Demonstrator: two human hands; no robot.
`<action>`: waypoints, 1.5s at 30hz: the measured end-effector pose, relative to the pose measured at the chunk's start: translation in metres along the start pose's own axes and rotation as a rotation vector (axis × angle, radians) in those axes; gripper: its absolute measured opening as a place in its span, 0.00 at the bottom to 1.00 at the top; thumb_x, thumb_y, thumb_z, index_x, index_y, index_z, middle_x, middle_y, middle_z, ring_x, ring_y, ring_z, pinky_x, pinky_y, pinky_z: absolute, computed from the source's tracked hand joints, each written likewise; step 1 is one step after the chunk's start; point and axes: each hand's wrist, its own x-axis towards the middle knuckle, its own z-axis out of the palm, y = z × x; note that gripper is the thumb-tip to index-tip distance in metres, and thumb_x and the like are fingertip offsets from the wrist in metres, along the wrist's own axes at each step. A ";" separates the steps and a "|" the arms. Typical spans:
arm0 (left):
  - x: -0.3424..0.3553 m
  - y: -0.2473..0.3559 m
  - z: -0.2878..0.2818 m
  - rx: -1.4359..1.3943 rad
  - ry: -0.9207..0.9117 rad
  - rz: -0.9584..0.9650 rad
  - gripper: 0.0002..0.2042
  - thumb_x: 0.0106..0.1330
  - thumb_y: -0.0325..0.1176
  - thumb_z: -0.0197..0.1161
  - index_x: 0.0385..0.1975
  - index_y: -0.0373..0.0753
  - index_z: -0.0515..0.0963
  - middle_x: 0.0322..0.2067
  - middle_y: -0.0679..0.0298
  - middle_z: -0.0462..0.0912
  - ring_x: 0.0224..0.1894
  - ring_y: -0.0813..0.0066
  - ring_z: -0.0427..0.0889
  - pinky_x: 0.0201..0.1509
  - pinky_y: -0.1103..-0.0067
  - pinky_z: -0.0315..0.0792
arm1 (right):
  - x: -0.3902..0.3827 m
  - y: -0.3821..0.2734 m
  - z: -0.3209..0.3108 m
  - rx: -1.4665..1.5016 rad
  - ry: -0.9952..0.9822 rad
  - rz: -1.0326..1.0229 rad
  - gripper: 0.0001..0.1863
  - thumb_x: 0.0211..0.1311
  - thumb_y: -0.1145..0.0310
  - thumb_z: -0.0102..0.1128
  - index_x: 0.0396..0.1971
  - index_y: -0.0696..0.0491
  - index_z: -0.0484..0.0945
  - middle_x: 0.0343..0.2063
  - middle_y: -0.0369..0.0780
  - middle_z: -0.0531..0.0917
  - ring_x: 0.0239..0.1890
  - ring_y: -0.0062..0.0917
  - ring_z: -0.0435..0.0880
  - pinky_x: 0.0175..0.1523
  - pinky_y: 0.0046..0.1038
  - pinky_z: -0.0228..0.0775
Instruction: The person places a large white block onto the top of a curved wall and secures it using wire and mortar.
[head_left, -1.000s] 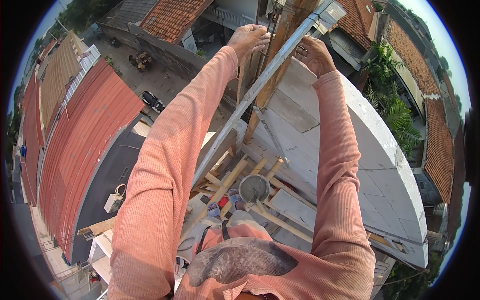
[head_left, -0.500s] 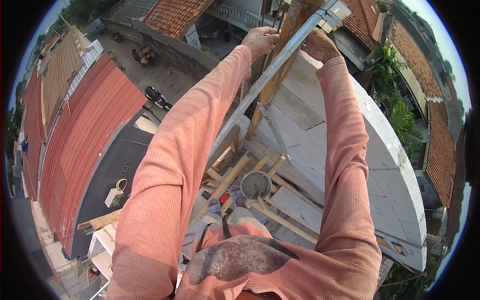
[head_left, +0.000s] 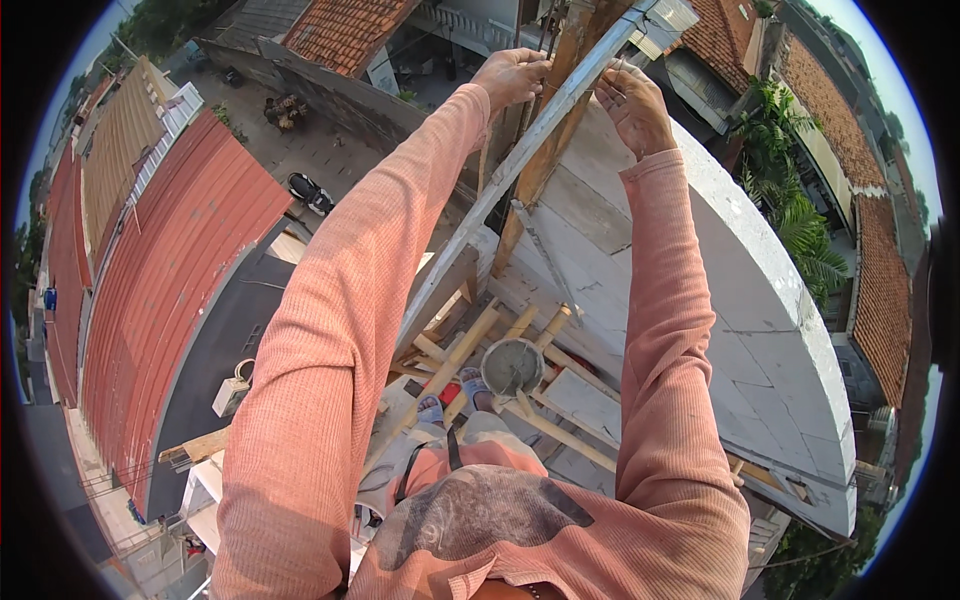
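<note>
Metal bar (head_left: 535, 148) and wooden post (head_left: 543, 170) between hands (head_left: 512, 78) (head_left: 634, 103), block wall (head_left: 765, 370) below right one, open air left

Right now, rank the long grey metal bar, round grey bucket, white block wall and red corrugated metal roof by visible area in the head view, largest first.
1. White block wall
2. Red corrugated metal roof
3. Long grey metal bar
4. Round grey bucket
This is apparent area, not true size.

I wear a salmon-pink shirt (head_left: 630, 545), finely ribbed, its long sleeves (head_left: 325, 300) creased round the elbows. A broad dark patch (head_left: 470, 525) (chalky-looking smears and all) spreads across my front. Lower down show a thin black strap (head_left: 454, 450), greyish trousers (head_left: 490, 428) and blue-grey sandals (head_left: 430, 407).
</note>
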 end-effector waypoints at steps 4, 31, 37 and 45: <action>-0.004 0.001 0.001 -0.045 0.019 -0.030 0.22 0.77 0.45 0.61 0.62 0.38 0.75 0.49 0.66 0.81 0.51 0.79 0.80 0.66 0.78 0.75 | -0.009 -0.006 0.007 0.045 -0.096 0.094 0.10 0.78 0.66 0.54 0.49 0.56 0.78 0.42 0.39 0.84 0.44 0.22 0.82 0.56 0.27 0.78; -0.014 -0.001 0.004 -0.115 0.037 -0.169 0.13 0.74 0.41 0.64 0.49 0.40 0.79 0.43 0.65 0.83 0.44 0.78 0.83 0.58 0.77 0.79 | -0.012 -0.016 -0.007 -0.606 -0.108 -0.050 0.14 0.73 0.66 0.60 0.52 0.57 0.82 0.43 0.38 0.84 0.42 0.22 0.82 0.54 0.25 0.79; -0.018 -0.006 0.007 -0.199 0.043 -0.155 0.13 0.74 0.40 0.63 0.49 0.39 0.80 0.43 0.67 0.84 0.44 0.79 0.83 0.55 0.79 0.80 | 0.056 0.003 -0.019 -0.960 -0.121 -0.226 0.17 0.63 0.61 0.66 0.45 0.58 0.87 0.33 0.42 0.88 0.37 0.27 0.85 0.47 0.30 0.77; -0.031 -0.008 -0.012 -0.205 0.008 -0.179 0.15 0.76 0.40 0.61 0.55 0.37 0.76 0.47 0.64 0.82 0.47 0.78 0.83 0.54 0.81 0.82 | 0.075 0.012 -0.007 -0.976 -0.446 -0.423 0.15 0.64 0.63 0.67 0.43 0.59 0.85 0.36 0.38 0.88 0.39 0.23 0.83 0.49 0.30 0.76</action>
